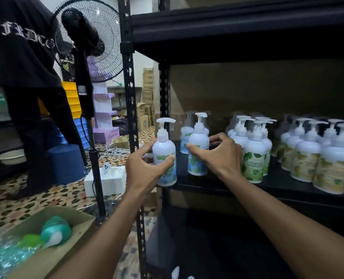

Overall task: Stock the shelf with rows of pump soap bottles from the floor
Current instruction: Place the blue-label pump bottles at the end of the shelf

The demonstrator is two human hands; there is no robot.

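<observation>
I read: left grip (pixel 145 170) clasps upright left bottle (pixel 164 147) | right grip (pixel 223 156) clasps right bottle (pixel 198 140), 3 o'clock, deeper on shelf (pixel 217 184)

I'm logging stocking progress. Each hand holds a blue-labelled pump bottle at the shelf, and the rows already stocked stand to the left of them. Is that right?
Not quite. The head view shows the left hand gripping the left bottle and the right hand gripping the right bottle, both blue-labelled. But the stocked rows stand to their right, not their left.
</observation>
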